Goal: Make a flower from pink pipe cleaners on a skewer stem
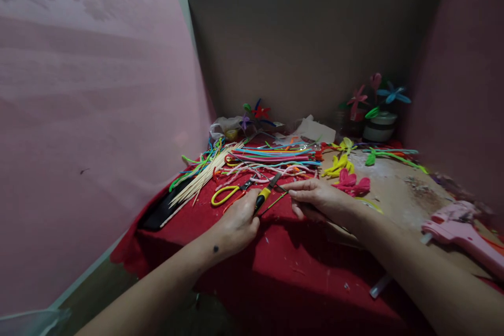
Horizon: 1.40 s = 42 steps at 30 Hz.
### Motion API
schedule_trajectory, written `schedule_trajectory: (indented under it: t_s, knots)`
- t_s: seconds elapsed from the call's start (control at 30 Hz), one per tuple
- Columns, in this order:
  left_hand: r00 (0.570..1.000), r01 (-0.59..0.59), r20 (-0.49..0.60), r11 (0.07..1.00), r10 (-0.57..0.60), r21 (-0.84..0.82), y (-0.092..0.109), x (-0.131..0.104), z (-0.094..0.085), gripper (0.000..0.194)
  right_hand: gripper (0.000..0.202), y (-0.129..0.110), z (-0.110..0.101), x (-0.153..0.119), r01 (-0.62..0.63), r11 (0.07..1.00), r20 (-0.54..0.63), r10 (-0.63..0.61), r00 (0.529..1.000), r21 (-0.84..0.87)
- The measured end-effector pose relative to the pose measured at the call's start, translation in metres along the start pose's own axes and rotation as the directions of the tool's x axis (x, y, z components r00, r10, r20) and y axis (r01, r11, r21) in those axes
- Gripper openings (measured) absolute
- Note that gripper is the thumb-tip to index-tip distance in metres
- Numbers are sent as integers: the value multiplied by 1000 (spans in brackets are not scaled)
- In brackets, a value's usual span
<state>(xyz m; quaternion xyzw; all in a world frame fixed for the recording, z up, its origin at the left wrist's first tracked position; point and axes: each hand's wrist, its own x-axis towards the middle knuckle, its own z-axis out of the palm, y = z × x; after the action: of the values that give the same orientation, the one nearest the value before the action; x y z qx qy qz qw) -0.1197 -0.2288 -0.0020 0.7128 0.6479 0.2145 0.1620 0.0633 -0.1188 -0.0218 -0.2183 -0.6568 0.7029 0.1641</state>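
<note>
My left hand (pixel 239 223) is closed around a utility knife (pixel 264 197) with a yellow and black handle, its grey blade pointing up and to the right. Beside the blade, my right hand (pixel 321 198) pinches a thin dark stick (pixel 258 170) that runs slantwise past the knife. A short greenish stick (pixel 275 203) shows between the hands; what supports it I cannot make out. Just beyond my left hand lie scissors (pixel 225 196) with yellow handles. Colourful pipe cleaners (pixel 275 155) and a bundle of pale wooden skewers (pixel 207 176) lie behind them.
A red cloth (pixel 252 273) covers the table, with a brown board (pixel 397 184) at right. Yellow (pixel 336 166) and pink pipe-cleaner shapes (pixel 353 184) lie there, near a pink glue gun (pixel 460 231). Pipe-cleaner flowers (pixel 394 93) stand at the back. Pink walls flank the table.
</note>
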Motion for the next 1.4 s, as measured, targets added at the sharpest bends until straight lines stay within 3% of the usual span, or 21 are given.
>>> schedule_trajectory:
  t_s: [0.3,0.43,0.57,0.87,1.0,1.17,1.3,1.4]
  knots:
    - [992,126,-5,992,-126,-4,0,4,0,12,41,-2,-1,-2,-12,997,34,9,999,76]
    - [990,133,-38,991,-134,-9,-1,2,-2,13,48,-5,-9,-2,-66,970,92,45,995,235]
    - [990,130,-44,991,-131,-20,1,0,-3,14,46,-3,-17,1,-83,931,77,59,995,356]
    - [988,133,-70,990,-136,-55,2,-1,-3,10,37,-2,-20,3,-73,926,51,58,997,370]
    - [989,134,-65,990,-137,-48,0,0,-1,12,32,-8,-15,-1,-32,948,18,28,999,316]
    - [988,120,-94,992,-122,-27,-1,1,4,19,35,-16,11,-3,89,992,-94,-81,992,84]
    - [987,118,-117,992,-113,38,-1,0,7,23,30,-12,28,1,159,974,-324,-204,924,-161]
    - [990,84,-117,993,-74,86,0,-2,9,25,25,-9,32,2,170,965,-380,-236,895,-197]
